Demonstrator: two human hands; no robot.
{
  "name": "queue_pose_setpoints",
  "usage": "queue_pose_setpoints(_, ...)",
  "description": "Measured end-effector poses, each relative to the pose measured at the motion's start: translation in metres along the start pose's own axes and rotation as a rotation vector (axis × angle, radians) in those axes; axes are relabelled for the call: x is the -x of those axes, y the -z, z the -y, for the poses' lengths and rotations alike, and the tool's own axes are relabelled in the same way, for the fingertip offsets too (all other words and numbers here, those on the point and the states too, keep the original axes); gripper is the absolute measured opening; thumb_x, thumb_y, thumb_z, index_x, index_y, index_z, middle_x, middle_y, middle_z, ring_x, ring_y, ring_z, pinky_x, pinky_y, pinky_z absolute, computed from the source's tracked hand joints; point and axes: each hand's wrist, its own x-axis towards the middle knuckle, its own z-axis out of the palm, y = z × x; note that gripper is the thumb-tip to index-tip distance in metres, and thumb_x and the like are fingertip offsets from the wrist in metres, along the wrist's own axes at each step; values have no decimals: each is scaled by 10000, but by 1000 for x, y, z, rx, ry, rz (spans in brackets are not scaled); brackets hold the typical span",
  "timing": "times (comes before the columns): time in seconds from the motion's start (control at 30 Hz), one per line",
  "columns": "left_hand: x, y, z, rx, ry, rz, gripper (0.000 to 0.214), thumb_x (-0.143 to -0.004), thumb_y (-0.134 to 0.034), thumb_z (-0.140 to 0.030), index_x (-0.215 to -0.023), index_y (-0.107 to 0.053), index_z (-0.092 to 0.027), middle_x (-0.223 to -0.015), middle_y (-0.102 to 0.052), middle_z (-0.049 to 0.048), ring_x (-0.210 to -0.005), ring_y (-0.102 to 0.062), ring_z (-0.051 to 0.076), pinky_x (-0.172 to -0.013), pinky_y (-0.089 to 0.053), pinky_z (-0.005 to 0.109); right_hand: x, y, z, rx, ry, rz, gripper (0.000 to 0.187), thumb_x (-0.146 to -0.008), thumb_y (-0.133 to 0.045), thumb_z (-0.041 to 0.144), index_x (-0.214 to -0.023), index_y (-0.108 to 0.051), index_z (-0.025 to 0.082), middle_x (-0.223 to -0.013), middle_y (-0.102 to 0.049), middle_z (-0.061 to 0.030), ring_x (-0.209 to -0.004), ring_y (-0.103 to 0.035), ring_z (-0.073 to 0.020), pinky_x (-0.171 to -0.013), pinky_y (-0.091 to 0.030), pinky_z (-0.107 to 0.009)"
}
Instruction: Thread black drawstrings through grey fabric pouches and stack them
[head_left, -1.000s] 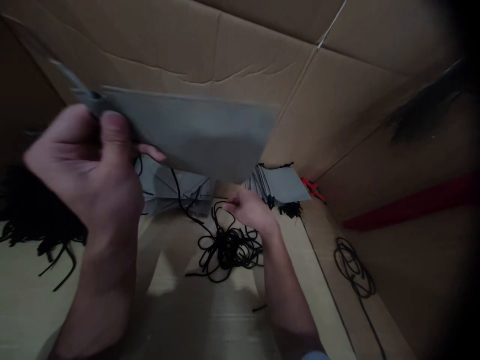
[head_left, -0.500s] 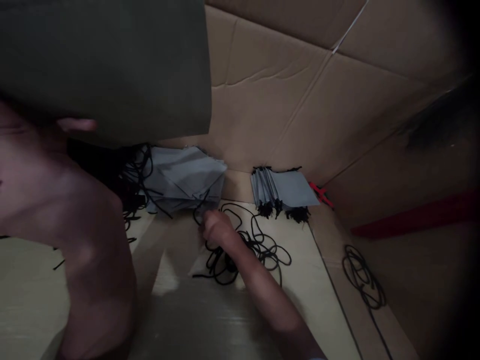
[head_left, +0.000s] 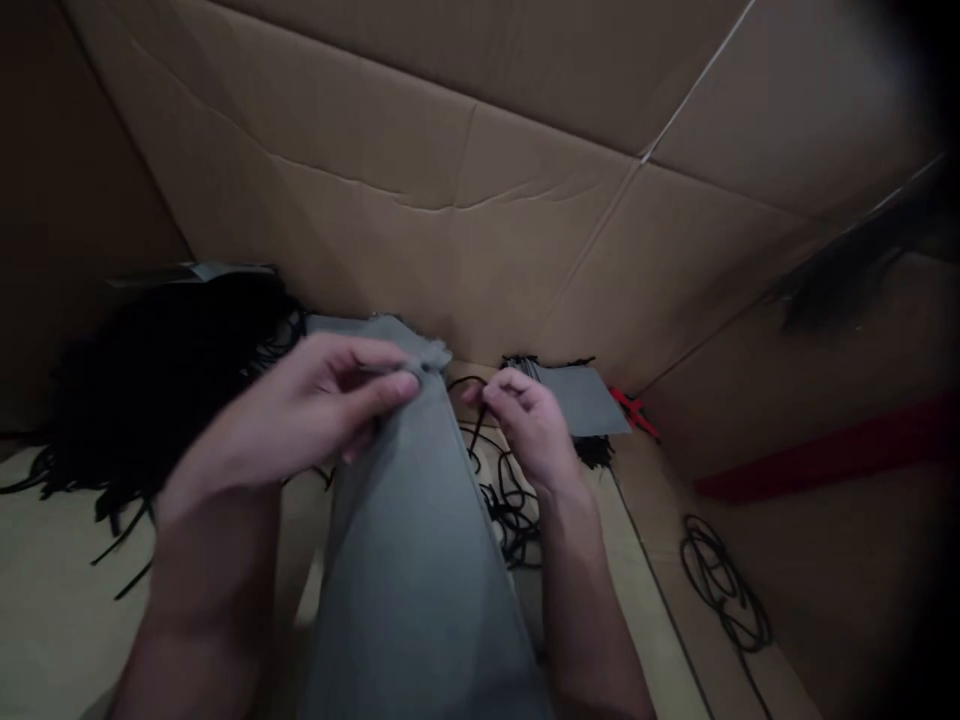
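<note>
Inside a cardboard enclosure, two hands work at a grey pouch

Inside this enclosure of brown cardboard, the left hand (head_left: 300,410) and the right hand (head_left: 529,425) are close together in front of the person. A grey cloth pouch (head_left: 416,560) runs from the bottom edge of the view up to its top corner, at about twelve o'clock from the person's body. The left hand's thumb and fingers (head_left: 382,385) are closed in a pinch on this corner. The right hand is just beside the pouch's right edge, and its fingers (head_left: 499,392) are curled together. A thin black cord (head_left: 474,440) passes close to them, but I cannot tell if they grip it.

At two o'clock from the hands lies a stack of grey pouches (head_left: 581,398) with black cord ends. A large heap of black cords (head_left: 165,380) lies at nine o'clock from the hands. Another coil of black cord (head_left: 720,580) rests at four o'clock, near a red strip (head_left: 825,450) on the cardboard wall. Beside the stack there is a small red object (head_left: 634,412).
</note>
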Motion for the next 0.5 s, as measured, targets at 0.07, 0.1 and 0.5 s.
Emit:
queue_pose_setpoints(0.07,-8,-20,1,68,0,110,230,-971,-700,-339,-892,-790,-143,-998,-715,65,-522,-552,59,-403,-481,157,3,7,13,-196,1,-79,278,-988,-596,493,-879,-603,237,-869,-732,-33,-769,-673,-170,-726,-579,-304)
queue_pose_setpoints(0.1,-12,-32,4,97,-3,181,232,-971,-687,-335,-898,-795,-144,-1207,-694,98,-636,-622,83,-456,-541,167,6,8,20,-332,-3,-122,264,-978,-634,479,-881,-611,234,-884,-715,-28,-765,-651,-159,-721,-568,-290)
queue_pose_setpoints(0.5,-39,-102,52,-208,180,789,236,-957,-623,-157,-721,-616,-169,-648,-580,-34,-526,-644,114,-493,-435,179,21,77,42,-732,176,-440,236,-889,-844,280,-801,-640,199,-769,-551,25,-615,-439,-91,-522,-429,-185)
